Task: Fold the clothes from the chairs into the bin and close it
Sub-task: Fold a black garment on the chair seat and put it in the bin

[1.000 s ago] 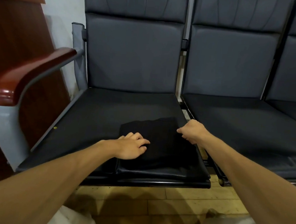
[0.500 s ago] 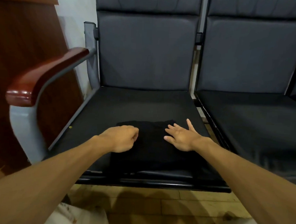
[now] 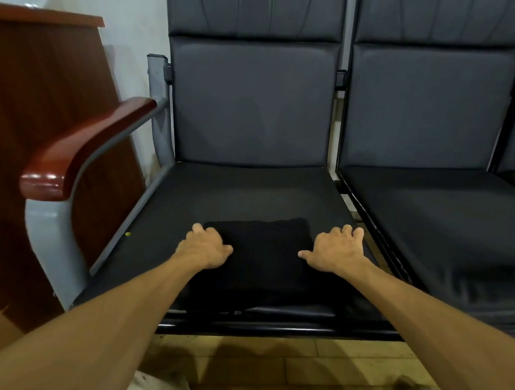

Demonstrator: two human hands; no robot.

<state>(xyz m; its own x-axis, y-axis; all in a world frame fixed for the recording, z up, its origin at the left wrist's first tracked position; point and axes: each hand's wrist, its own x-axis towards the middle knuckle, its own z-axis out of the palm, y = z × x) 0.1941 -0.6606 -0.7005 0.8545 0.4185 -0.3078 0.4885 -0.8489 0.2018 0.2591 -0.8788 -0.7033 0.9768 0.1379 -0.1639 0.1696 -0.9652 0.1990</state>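
Now that your left hand point(image 3: 205, 247) and right hand point(image 3: 335, 251) have left its top and curl round both sides of the folded black garment point(image 3: 262, 254), folding looks done; lifting follows.

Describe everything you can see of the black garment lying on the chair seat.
The black garment is soft-looking cloth folded into a flat, roughly rectangular stack. It lies near the front of the chair seat. The left hand grips its left side and the right hand its right side, thumbs on top. No print, label or seam can be made out.
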